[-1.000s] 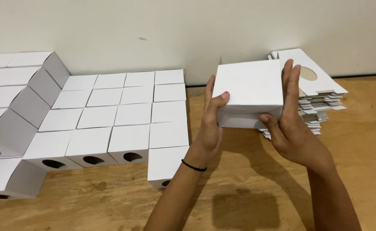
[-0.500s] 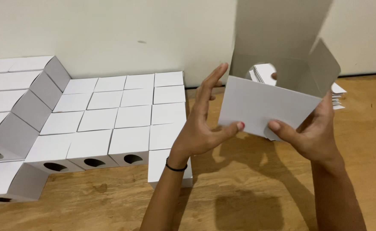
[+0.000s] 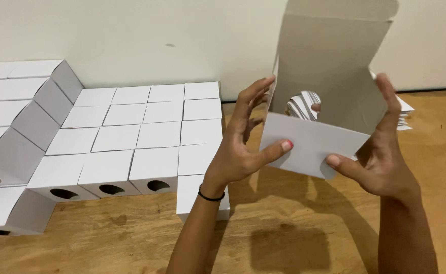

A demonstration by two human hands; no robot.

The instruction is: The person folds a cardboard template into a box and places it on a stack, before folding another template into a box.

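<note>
The person is forming a white cardboard box [image 3: 329, 86] in the air above the wooden bench [image 3: 294, 228]. The left hand [image 3: 243, 147] and right hand [image 3: 380, 157] are each pinching its lower flap [image 3: 309, 144], thumbs in front; next, that flap likely needs tucking.

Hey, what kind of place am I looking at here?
Probably a small packing or box-assembly spot. Rows of folded white boxes cover a wooden table, a stack of flat blanks waits by the wall, and both hands fold another box.
</note>
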